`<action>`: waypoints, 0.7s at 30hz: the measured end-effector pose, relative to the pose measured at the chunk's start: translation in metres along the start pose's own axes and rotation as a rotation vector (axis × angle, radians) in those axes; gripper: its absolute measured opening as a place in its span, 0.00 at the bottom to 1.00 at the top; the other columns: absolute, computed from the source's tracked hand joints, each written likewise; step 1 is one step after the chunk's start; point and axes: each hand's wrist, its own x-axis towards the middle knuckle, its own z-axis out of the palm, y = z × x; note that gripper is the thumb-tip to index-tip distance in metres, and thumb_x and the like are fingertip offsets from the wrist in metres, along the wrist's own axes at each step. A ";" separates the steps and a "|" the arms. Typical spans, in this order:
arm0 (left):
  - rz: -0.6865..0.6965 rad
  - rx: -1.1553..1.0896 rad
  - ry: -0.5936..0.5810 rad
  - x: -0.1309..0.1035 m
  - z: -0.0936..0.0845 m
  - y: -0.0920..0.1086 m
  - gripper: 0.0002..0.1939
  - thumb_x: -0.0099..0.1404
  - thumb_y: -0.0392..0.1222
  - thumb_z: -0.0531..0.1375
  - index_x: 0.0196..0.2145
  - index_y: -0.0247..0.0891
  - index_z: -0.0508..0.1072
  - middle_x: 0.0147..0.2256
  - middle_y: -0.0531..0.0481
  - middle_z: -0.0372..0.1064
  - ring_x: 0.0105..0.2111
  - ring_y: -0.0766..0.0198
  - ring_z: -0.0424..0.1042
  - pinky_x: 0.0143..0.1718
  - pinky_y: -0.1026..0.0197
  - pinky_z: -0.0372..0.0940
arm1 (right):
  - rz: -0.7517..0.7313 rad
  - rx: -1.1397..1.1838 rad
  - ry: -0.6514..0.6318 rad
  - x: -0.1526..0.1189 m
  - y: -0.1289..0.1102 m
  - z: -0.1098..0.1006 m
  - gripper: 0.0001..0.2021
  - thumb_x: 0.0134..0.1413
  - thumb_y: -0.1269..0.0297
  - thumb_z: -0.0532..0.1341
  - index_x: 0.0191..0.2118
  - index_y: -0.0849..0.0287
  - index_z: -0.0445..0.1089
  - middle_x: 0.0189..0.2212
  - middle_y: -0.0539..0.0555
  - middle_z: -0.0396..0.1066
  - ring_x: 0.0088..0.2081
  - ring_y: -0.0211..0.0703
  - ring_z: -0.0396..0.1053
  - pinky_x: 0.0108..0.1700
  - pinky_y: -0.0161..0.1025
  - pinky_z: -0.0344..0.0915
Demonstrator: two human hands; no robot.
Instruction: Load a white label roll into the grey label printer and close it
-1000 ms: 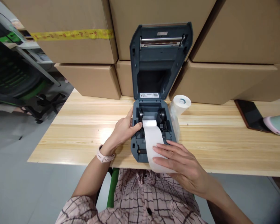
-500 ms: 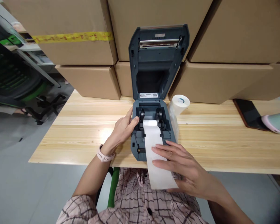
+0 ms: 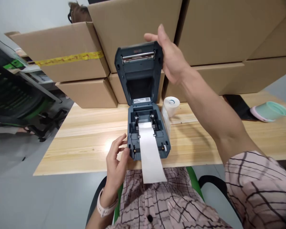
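A dark label printer (image 3: 149, 144) stands on the table with its lid (image 3: 140, 71) raised. A white paper strip (image 3: 151, 159) runs from inside, over the front roller and past the table's front edge. My right hand (image 3: 173, 60) is at the lid's upper right corner, its palm side against the edge and some fingers hidden behind it. My left hand (image 3: 116, 163) is beside the printer's front left corner, fingers bent and apart, holding nothing. The paper strip lies free of both hands.
A roll of white labels (image 3: 171, 106) stands against the printer's right side. Stacked cardboard boxes (image 3: 131, 28) rise close behind the lid. Farther right on the wooden table (image 3: 85, 136) lie a dark phone (image 3: 238, 105) and a mint-green cup (image 3: 269, 111). An office chair is at the left.
My right hand has left the paper strip and moved up to the lid. My left hand has slid from the printer's left side down to its front corner. The view has shifted.
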 end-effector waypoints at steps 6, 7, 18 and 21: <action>0.144 0.040 0.261 -0.004 -0.006 0.008 0.19 0.75 0.44 0.57 0.61 0.45 0.73 0.59 0.42 0.71 0.58 0.52 0.72 0.50 0.52 0.74 | -0.107 0.280 0.030 -0.103 -0.030 -0.009 0.35 0.73 0.42 0.37 0.63 0.58 0.70 0.59 0.49 0.75 0.62 0.45 0.71 0.62 0.45 0.67; 0.227 0.057 0.292 -0.003 -0.003 0.009 0.20 0.76 0.44 0.56 0.63 0.45 0.72 0.61 0.42 0.69 0.61 0.50 0.69 0.54 0.49 0.73 | -0.144 0.247 -0.007 -0.131 -0.036 -0.011 0.33 0.74 0.42 0.39 0.60 0.55 0.73 0.58 0.49 0.76 0.61 0.46 0.73 0.63 0.50 0.68; 0.682 0.272 -0.009 0.004 0.026 -0.001 0.24 0.77 0.43 0.46 0.66 0.41 0.67 0.62 0.40 0.70 0.70 0.47 0.60 0.68 0.37 0.57 | -0.133 0.178 -0.049 -0.277 -0.047 0.025 0.23 0.76 0.53 0.44 0.62 0.48 0.71 0.62 0.53 0.73 0.68 0.51 0.65 0.69 0.60 0.62; 0.693 0.256 0.062 0.006 0.034 -0.007 0.22 0.76 0.42 0.47 0.63 0.41 0.69 0.60 0.41 0.72 0.69 0.48 0.62 0.66 0.37 0.60 | -0.055 0.189 0.117 -0.282 -0.048 0.045 0.22 0.74 0.56 0.45 0.56 0.46 0.75 0.56 0.51 0.77 0.64 0.53 0.68 0.67 0.62 0.63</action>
